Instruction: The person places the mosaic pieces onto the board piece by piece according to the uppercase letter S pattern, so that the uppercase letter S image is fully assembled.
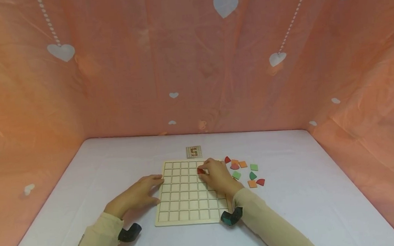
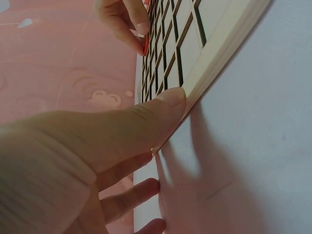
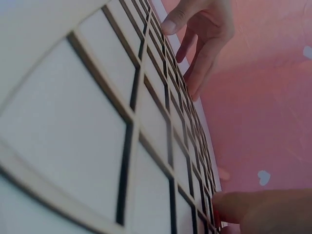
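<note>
A pale wooden board [image 1: 179,207] with a grid of square recesses lies flat on the table. My right hand [image 1: 219,177] reaches over its far right part and pinches a small red piece [image 1: 200,170] at one of the upper squares. Fingers cover part of that piece, so its full shape is hidden. At the board's left edge, my left hand [image 1: 138,192] rests with fingers spread; in the left wrist view its thumb [image 2: 168,100] touches the rim.
Beyond the board lies a small card [image 1: 193,151] with a brown figure on a grid. Right of the board are scattered pieces: red quarter-circles [image 1: 260,182], orange squares [image 1: 243,164], light green squares [image 1: 254,167] and a dark green quarter-circle [image 1: 253,175]. An orange curtain [image 1: 120,86] surrounds the table.
</note>
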A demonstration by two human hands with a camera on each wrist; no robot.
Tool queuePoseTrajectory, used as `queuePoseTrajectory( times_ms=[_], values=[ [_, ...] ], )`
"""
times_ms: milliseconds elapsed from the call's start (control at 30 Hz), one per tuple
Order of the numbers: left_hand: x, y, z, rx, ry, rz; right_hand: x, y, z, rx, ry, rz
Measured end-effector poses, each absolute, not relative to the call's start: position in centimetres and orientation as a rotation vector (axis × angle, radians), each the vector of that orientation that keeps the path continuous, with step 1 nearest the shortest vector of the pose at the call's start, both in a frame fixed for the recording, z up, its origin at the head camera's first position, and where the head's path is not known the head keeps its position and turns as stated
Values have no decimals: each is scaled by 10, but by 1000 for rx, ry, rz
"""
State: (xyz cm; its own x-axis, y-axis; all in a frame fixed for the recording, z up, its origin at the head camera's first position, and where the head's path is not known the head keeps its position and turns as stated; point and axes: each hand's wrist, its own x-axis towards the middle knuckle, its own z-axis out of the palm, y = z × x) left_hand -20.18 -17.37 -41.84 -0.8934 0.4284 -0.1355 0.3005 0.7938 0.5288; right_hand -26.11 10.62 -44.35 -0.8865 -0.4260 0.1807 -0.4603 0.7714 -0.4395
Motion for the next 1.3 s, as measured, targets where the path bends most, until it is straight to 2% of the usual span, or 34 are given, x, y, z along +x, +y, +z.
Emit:
queuePoseTrajectory(
  times_ms=[433,667,1033,1300],
  values=[
    [-201,-174,-420,539,2739,749,-259,109,-439,765,-2953,748],
    [-199,-174,-419,530,2733,747,-257,118,-441,800,-2912,928],
    [-200,-174,-420,521,2730,774,-255,134,-428,680,-2881,1198],
    [-200,-175,-420,555,2740,742,-257,154,-412,572,-2843,1156]
  ],
)
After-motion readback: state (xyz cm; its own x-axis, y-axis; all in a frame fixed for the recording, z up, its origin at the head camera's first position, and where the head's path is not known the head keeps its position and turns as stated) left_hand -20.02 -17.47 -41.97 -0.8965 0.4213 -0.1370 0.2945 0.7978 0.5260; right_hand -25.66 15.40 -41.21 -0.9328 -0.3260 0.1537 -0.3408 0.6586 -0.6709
